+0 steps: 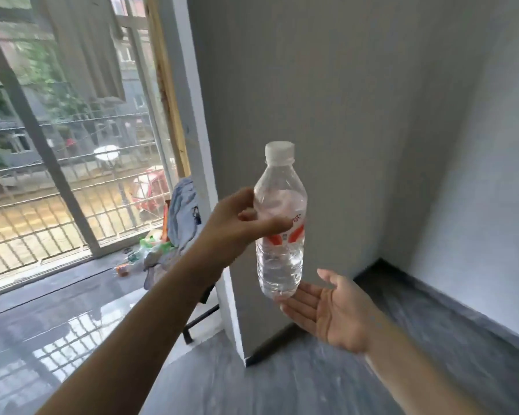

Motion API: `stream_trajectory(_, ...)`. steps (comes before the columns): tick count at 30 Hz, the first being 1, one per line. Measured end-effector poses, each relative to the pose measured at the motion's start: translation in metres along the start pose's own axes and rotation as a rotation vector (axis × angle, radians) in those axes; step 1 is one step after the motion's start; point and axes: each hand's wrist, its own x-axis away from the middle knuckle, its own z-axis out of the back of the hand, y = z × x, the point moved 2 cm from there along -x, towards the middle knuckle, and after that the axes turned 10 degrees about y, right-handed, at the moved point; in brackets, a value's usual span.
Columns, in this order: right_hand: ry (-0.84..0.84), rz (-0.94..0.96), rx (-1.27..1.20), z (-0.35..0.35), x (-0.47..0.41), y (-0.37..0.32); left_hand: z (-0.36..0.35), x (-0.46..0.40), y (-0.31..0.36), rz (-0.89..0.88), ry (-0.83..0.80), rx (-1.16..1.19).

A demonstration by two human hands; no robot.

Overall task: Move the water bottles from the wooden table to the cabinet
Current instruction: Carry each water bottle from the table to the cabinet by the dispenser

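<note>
A: Left of the water bottle (280,223), we see the left hand (237,226) pinching its upper body, upright, before the grey wall (342,100).
B: Just under the bottle's base, we see the right hand (330,310), palm up, fingers straight, touching it.

Clear water bottle (280,223), white cap, red-and-white label, upright in midair before a grey wall.
</note>
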Motion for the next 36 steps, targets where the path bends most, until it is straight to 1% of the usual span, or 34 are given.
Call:
stream_trajectory(8, 0.162, 0.174, -0.227, 0.11, 0.036, -0.053, -0.143, -0.039, 0.014, -0.03, -0.313, 0.098)
stream_trajectory(11, 0.21, 0.236, -0.273, 0.135, 0.052, -0.064, -0.182, -0.049, 0.02, -0.051, -0.429, 0.141)
stream_trajectory(17, 0.368, 0.366, -0.378, 0.172, 0.084, -0.078, -0.252, -0.06, 0.032, -0.086, -0.654, 0.222)
stream_trajectory(22, 0.52, 0.417, -0.459, 0.199, 0.106, -0.069, -0.299, -0.042, 0.037, -0.152, -0.812, 0.228)
stream_trajectory(28, 0.658, 0.484, -0.601, 0.238, 0.15, -0.05, -0.36, -0.015, 0.05, -0.152, -0.989, 0.284)
stream_trajectory(36, 0.821, 0.566, -0.762, 0.303, 0.22, -0.024, -0.454, 0.056, 0.089, -0.214, -1.24, 0.317)
